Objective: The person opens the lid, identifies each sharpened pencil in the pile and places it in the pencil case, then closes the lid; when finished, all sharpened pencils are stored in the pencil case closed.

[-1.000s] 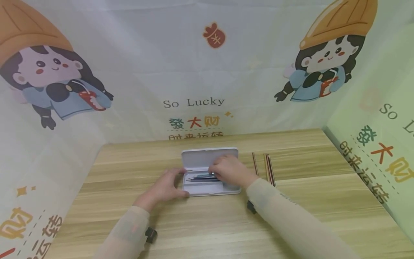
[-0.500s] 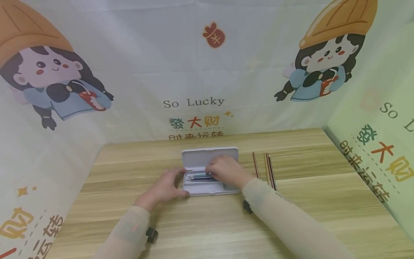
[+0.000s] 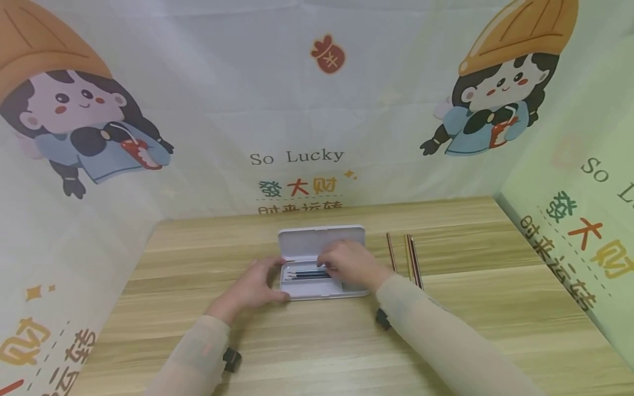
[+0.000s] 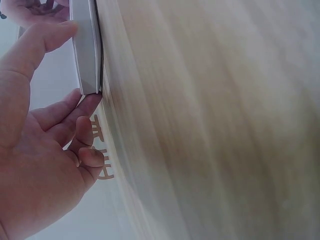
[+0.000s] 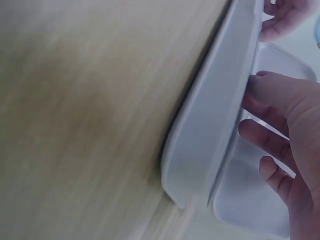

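Pencil case (image 3: 317,286) lies between left hand (image 3: 252,289) and right hand (image 3: 349,264).

Raised lid (image 3: 321,240) behind — pencils (image 3: 406,258) rightward

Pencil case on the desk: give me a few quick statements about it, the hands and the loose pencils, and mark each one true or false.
1. The white pencil case lies open on the wooden table. True.
2. The left hand is lifted well clear of the case. False: it rests at the case's left end, thumb and fingers against its edge.
3. The right hand is over the case's tray, at the dark pens lying in it. True.
4. The tray holds nothing. False: several dark pens lie lengthwise in it.
5. The loose pencils lie to the left of the case. False: they lie on the table to its right, behind the right forearm.
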`<state>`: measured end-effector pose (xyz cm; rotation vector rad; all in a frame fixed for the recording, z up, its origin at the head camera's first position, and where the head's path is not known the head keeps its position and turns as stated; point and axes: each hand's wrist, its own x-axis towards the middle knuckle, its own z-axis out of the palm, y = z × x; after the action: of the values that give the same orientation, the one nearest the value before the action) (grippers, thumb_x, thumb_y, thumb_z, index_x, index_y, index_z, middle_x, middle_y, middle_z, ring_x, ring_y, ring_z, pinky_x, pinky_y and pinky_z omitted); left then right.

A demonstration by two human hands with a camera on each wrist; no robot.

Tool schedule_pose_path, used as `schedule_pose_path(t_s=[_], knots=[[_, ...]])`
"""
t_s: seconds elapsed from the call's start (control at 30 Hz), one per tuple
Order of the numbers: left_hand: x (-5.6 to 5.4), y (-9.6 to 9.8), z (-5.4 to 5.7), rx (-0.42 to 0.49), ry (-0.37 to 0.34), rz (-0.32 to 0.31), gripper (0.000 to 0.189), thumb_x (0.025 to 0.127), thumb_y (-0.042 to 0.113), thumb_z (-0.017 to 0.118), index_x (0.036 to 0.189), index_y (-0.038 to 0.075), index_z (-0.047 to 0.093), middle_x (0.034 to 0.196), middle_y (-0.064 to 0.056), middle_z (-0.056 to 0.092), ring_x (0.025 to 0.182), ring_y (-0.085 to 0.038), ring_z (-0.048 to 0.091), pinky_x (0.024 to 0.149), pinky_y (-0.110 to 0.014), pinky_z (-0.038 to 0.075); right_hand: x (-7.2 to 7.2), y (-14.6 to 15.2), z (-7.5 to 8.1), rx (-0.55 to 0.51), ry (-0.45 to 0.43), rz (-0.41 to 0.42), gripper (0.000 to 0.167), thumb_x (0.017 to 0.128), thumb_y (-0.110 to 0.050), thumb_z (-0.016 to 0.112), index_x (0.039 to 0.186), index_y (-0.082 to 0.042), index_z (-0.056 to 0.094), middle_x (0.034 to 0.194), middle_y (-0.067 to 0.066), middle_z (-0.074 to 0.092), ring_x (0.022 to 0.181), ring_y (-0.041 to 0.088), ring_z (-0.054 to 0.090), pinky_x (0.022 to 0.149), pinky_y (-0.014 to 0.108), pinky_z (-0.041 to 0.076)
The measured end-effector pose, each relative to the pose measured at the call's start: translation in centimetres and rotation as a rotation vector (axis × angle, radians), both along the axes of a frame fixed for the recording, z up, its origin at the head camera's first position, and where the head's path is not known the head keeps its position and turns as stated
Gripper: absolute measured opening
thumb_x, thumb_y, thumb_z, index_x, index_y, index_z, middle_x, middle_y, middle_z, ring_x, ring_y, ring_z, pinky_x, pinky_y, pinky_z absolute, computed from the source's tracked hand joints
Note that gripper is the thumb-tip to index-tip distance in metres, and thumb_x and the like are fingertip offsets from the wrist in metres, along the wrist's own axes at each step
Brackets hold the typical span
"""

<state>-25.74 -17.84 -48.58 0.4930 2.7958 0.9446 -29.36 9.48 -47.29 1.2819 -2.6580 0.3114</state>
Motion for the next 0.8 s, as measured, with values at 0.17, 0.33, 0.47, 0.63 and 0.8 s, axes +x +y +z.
schedule_pose_path(t_s=[0.17,0.33,0.47,0.63,0.8], knots=[[0.1,0.0,0.0,-0.006,-0.001,0.004,0.086,0.071,0.025,0.092,0.144,0.0,0.053,0.149,-0.022,0.056,0.142,-0.042,0.047,0.127,-0.059,0.024,0.6,1.2,0.2,-0.086,-0.033,-0.025,0.019,0.088,-0.01,0.076,0.107,-0.014,0.077,0.105,-0.001,0.078,0.097,0.018,0.072,0.091,0.036,0.06],[0.1,0.2,0.1,-0.013,-0.011,0.006,0.088,0.07,0.026,0.092,0.145,0.002,0.053,0.15,-0.02,0.055,0.143,-0.04,0.047,0.125,-0.057,0.03,1.6,3.1,0.6,-0.14,-0.069,-0.09,0.021,0.089,-0.009,0.074,0.11,-0.013,0.076,0.103,0.0,0.077,0.095,0.017,0.071,0.087,0.034,0.06],[0.1,0.3,0.0,-0.014,-0.019,0.01,0.09,0.07,0.026,0.093,0.146,0.003,0.052,0.15,-0.018,0.055,0.141,-0.038,0.048,0.122,-0.056,0.036,2.4,4.9,0.8,-0.177,-0.101,-0.183,0.022,0.091,-0.011,0.073,0.113,-0.014,0.076,0.103,-0.001,0.077,0.097,0.017,0.07,0.088,0.037,0.06],[0.2,0.2,0.0,-0.01,-0.03,0.018,0.091,0.07,0.026,0.093,0.147,0.003,0.051,0.151,-0.019,0.054,0.141,-0.038,0.047,0.122,-0.056,0.035,2.7,7.2,1.1,-0.205,-0.094,-0.333,0.021,0.091,-0.015,0.074,0.112,-0.016,0.076,0.1,-0.003,0.077,0.087,0.015,0.07,0.071,0.031,0.059],[0.2,0.1,0.0,-0.014,-0.024,0.016,0.091,0.069,0.026,0.093,0.147,0.002,0.051,0.15,-0.019,0.054,0.141,-0.039,0.047,0.122,-0.057,0.035,2.7,9.2,1.2,-0.213,-0.118,-0.441,0.026,0.088,-0.015,0.074,0.114,-0.015,0.076,0.098,-0.002,0.077,0.068,0.008,0.06,0.055,0.022,0.047]])
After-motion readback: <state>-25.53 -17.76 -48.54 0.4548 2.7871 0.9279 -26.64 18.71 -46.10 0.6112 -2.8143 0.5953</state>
